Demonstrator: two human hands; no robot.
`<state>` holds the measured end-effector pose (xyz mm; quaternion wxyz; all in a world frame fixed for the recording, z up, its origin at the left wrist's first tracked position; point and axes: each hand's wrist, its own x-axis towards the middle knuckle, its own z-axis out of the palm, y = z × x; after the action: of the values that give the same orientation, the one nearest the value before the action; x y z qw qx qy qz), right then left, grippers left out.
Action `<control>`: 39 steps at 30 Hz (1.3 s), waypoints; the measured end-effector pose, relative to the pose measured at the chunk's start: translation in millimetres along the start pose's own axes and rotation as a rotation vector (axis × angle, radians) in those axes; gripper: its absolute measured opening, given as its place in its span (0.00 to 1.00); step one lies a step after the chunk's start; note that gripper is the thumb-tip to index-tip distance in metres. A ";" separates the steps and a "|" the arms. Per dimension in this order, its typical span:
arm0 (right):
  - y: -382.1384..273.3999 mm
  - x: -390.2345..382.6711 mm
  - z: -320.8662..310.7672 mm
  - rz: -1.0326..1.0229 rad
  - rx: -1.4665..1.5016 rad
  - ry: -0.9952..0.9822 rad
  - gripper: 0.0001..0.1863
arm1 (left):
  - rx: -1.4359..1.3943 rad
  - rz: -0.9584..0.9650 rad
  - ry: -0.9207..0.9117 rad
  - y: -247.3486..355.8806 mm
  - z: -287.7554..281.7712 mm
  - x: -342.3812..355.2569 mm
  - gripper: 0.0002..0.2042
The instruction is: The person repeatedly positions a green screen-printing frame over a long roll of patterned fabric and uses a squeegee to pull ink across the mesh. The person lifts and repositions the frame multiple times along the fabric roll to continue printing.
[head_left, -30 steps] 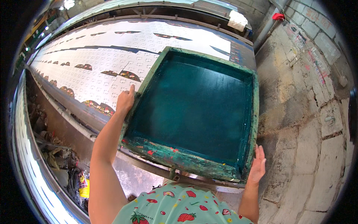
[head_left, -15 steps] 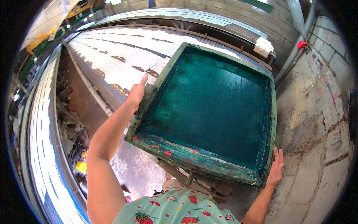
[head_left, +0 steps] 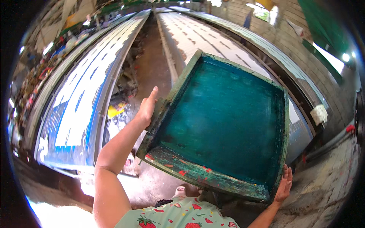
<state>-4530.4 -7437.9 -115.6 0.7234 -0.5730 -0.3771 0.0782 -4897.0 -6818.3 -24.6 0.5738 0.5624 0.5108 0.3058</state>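
A large square screen-printing frame (head_left: pixel 224 121) is held out in front of my body, tilted a little. Its wooden border is stained green with red flecks, and dark teal covers the mesh inside. Around the left side of the border my left hand (head_left: pixel 148 105) is closed, thumb pointing up along the wood. My right hand (head_left: pixel 283 185) supports the frame at its near right corner, fingers against the outer side and partly hidden behind it.
Long printing tables run into the distance: one with white pieces in rows (head_left: pixel 110 60) to the left, another (head_left: pixel 194 32) beyond the frame. Between them lies a narrow brown aisle (head_left: pixel 152 60). A block wall (head_left: pixel 323 190) stands close on the right. A yellow scrap (head_left: pixel 116 110) lies by the left table.
My view has swung left, so the left table and aisle show more fully and the wall has slid rightward. The frame stays in both hands, turning along with me.
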 end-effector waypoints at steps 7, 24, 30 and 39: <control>18.3 54.7 34.0 0.027 0.008 -0.240 0.42 | -0.104 -0.030 0.270 -80.3 -93.2 -52.2 0.60; 122.2 174.9 18.5 0.120 0.319 -0.496 0.40 | -0.163 -0.044 0.625 -118.5 -104.3 -205.5 0.53; 105.1 181.7 14.1 0.128 0.267 -0.483 0.40 | -0.127 0.026 0.884 -135.3 -85.2 -218.0 0.47; 117.3 219.1 -38.9 0.096 0.311 -0.550 0.38 | -0.210 -0.078 0.619 -146.0 -32.5 -223.1 0.59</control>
<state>-4314.2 -7309.6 -122.1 0.6687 -0.4301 -0.5147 0.3209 -5024.8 -7040.3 -105.4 0.4572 0.3604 0.6479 0.4912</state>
